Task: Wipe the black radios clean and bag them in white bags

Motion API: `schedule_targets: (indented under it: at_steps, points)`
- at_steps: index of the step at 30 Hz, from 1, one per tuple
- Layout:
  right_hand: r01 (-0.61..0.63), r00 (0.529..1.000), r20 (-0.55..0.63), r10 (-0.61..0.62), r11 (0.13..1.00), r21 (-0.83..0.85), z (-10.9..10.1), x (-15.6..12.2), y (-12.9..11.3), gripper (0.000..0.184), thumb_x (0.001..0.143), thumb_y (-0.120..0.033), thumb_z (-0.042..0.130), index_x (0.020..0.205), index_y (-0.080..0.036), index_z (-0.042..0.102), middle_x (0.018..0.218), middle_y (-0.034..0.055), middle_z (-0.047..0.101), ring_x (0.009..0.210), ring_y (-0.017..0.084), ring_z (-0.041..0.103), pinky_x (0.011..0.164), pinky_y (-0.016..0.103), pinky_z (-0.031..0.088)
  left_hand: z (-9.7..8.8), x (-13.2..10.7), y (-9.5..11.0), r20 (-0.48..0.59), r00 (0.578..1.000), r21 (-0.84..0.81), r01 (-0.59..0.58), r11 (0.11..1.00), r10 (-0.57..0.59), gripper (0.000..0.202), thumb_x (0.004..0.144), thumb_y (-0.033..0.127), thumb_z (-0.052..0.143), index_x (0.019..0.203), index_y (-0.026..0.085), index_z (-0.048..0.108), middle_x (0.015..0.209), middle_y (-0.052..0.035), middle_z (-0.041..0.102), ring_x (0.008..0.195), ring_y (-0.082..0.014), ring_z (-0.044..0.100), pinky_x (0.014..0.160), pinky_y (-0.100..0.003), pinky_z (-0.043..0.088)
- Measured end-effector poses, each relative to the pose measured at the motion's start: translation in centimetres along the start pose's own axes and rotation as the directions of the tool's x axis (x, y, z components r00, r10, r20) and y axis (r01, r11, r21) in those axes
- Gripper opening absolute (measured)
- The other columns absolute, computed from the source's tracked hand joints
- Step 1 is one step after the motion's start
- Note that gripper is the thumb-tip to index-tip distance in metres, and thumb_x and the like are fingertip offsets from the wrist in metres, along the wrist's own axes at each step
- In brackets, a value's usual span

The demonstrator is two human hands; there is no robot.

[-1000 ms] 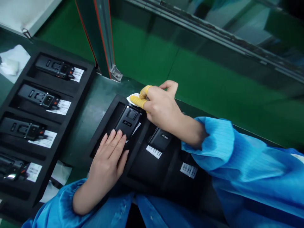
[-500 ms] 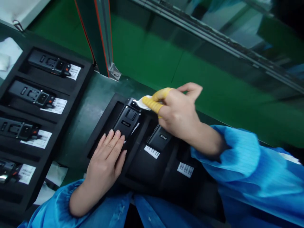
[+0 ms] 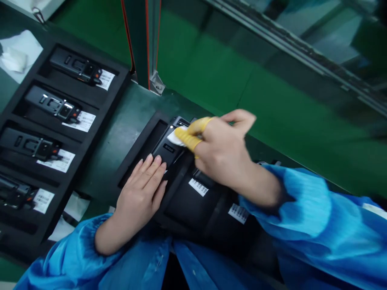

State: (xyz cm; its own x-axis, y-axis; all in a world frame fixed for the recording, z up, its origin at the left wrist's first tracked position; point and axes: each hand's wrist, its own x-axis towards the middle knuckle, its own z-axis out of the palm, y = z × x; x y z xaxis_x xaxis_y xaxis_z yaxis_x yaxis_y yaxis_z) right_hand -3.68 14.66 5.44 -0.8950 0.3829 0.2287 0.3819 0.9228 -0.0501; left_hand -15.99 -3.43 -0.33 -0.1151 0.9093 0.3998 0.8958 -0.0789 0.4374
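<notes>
My left hand [image 3: 141,187] lies flat, fingers stretched out, on the lower end of a black two-way radio [image 3: 163,155] marked "Riton". The radio rests back side up in a slot of a black foam tray [image 3: 128,171]. Yellow finger cots cover two fingers of my right hand [image 3: 222,147], which pinches a white wiping cloth [image 3: 174,138] against the radio's back, above the label. Below that hand, a second radio [image 3: 202,177] is mostly hidden, with a white barcode label [image 3: 198,187] beside it. Another barcode label [image 3: 238,213] lies farther right in the tray.
On the left, another foam tray [image 3: 113,108] holds several radios with barcode labels. A crumpled white cloth [image 3: 14,59] lies on paper at the far left. A metal post [image 3: 148,48] rises from the bench behind the trays. White papers [image 3: 75,206] lie between the trays.
My right hand has moved the cloth from the radio's top end down onto its back. My left hand stays on the radio. The whole view has shifted slightly.
</notes>
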Motion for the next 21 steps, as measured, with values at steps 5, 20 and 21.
schedule_targets:
  at_steps: [5, 20, 21]
  points:
    - [0.202, 0.979, -0.009, -0.203, 0.977, -0.07, 1.9, 0.2, -3.0, 0.046, 0.097, -0.01, 0.034, 0.066, -0.022, 0.065, 0.075, -0.0016, 0.06, 0.075, 0.013, 0.045, 0.083, 0.039, 0.022, 0.1, -0.1, -0.1, -0.003, 1.0, 0.005, 0.011, 1.0, -0.011, 0.044, 0.089, 0.015, 0.059, 0.133, 0.014, 0.054, 0.129, -0.0141, 0.065, 0.124, -0.0279, 0.059, 0.106, -0.046, 0.049]
    - [-0.385, 0.639, 0.467, 0.611, -0.272, 0.882, -4.7, -9.7, -1.8, 0.027, 0.06, -0.028, 0.077, 0.087, -0.029, 0.077, 0.085, -0.0011, 0.069, 0.067, 0.011, 0.055, 0.066, 0.03, 0.043, 0.6, -0.4, -1.2, -0.092, 0.993, 0.023, -0.07, 0.997, 0.072, 0.043, 0.089, 0.02, 0.058, 0.132, 0.015, 0.058, 0.129, -0.0165, 0.064, 0.125, -0.0322, 0.057, 0.105, -0.049, 0.047]
    - [-0.329, 0.605, 0.506, 0.615, -0.385, 0.862, -4.9, -10.4, -2.0, 0.031, 0.056, -0.024, 0.078, 0.087, -0.029, 0.077, 0.082, -0.0023, 0.069, 0.061, 0.009, 0.051, 0.061, 0.027, 0.041, 0.7, -0.3, -1.3, -0.102, 0.991, 0.023, -0.081, 0.996, 0.083, 0.044, 0.089, 0.02, 0.058, 0.133, 0.016, 0.057, 0.129, -0.017, 0.063, 0.125, -0.0326, 0.057, 0.105, -0.049, 0.047]
